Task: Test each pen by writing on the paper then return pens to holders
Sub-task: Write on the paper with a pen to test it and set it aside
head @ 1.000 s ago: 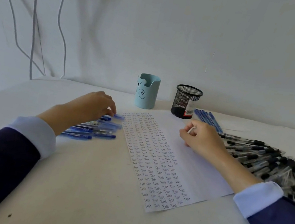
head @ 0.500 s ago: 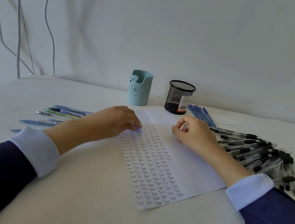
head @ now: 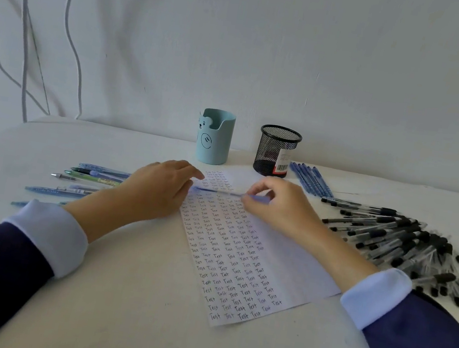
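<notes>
A blue pen (head: 219, 192) lies crosswise just above the paper (head: 241, 261), held between both hands. My left hand (head: 159, 189) grips its left end with curled fingers. My right hand (head: 274, 205) pinches its right end. The paper is covered with rows of the word "Test". Behind it stand a light blue bear holder (head: 215, 138) and a black mesh holder (head: 277, 151). Neither holder shows any pens above its rim.
Several blue and green pens (head: 91, 178) lie left of my left hand. A row of blue pens (head: 311, 179) lies right of the mesh holder. A large heap of black pens (head: 410, 246) covers the right side. White cables (head: 25, 27) hang on the wall.
My left hand came from the blue pens on the left over to the paper, carrying a blue pen. My right hand opened its fingers and took the pen's other end.
</notes>
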A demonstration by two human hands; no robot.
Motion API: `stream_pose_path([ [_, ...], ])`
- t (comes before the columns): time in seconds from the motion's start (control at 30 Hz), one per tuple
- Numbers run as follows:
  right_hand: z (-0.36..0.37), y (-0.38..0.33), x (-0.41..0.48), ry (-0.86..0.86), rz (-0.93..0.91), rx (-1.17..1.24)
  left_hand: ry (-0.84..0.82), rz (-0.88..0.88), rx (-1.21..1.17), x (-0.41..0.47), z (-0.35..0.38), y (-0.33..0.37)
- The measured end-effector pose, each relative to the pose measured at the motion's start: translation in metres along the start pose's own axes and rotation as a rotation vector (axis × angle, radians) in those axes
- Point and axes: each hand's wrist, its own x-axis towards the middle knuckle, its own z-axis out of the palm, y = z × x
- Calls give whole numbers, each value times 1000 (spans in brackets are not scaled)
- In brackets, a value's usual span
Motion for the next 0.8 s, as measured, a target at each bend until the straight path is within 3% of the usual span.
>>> stream_pose_path([
  [0.13,-26,3,4,75,122,774,-148,-31,70,-1,1,0],
  [0.2,-33,1,8,181,60,934,-184,-30,98,-1,1,0],
  [0.3,-34,-5,4,236,-174,651,-253,-29,113,-2,0,-1],
  [0.4,-19,-7,-5,40,-324,238,-304,-24,114,-2,2,-3],
  [0.53,10,-3,-9,-183,-413,-98,-322,-32,105,-1,5,-7],
  [0.7,20,-8,-7,-200,-467,-302,-306,-41,101,0,6,-8],
  [0.8,10,-12,-9,-222,-347,-468,-296,-43,84,1,5,-9],
])
